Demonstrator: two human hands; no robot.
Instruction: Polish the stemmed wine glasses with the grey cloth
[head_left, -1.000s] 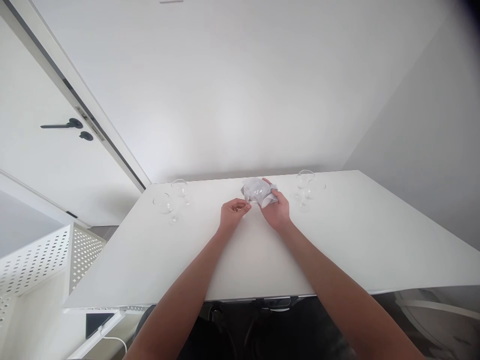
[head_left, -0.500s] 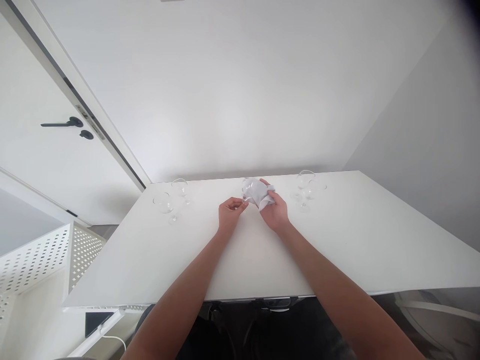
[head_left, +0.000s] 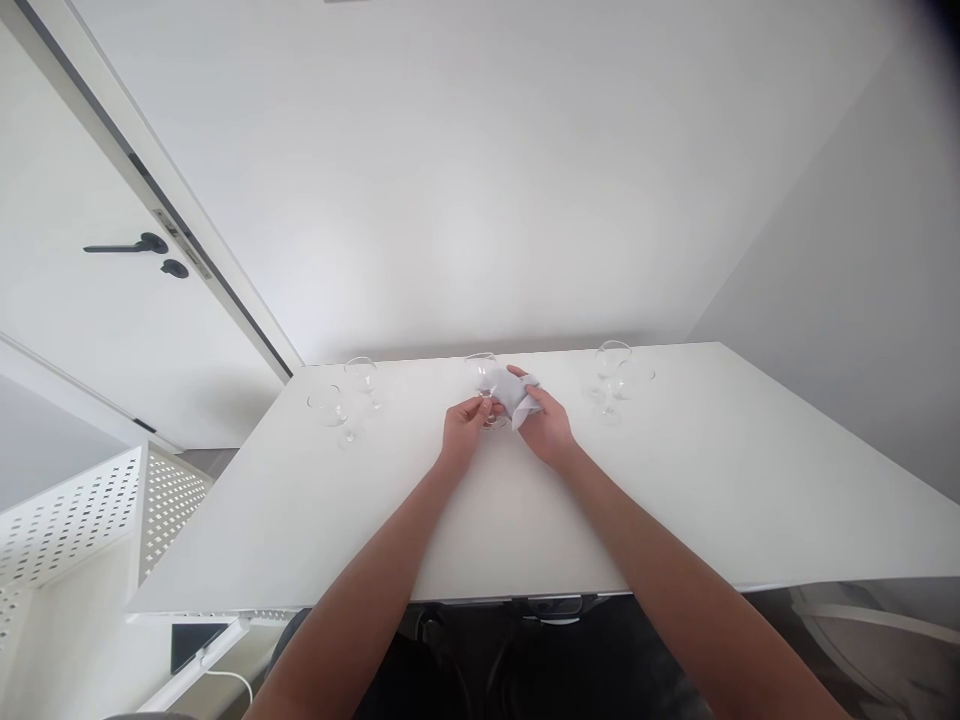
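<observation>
A clear wine glass [head_left: 481, 366] stands near upright at the back middle of the white table [head_left: 517, 520]. My left hand [head_left: 466, 424] pinches its stem just under the bowl, and its foot shows below my fingers. In my right hand [head_left: 546, 425] is a crumpled pale grey cloth [head_left: 513, 392], which lies against the right side of the bowl. Part of the cloth is hidden by my right fingers. Whether the foot rests on the table I cannot tell.
Two wine glasses stand on the left, one nearer [head_left: 327, 405] and one farther [head_left: 361, 376]. On the right are two more, a back one [head_left: 614, 360] and a front one [head_left: 634, 380]. A white wall [head_left: 480, 200] rises behind the table; a door handle [head_left: 127, 245] is at far left.
The glass has turned from tilted, with the cloth about it, to near upright. The cloth has shifted to the bowl's right side, and my left hand has moved slightly right.
</observation>
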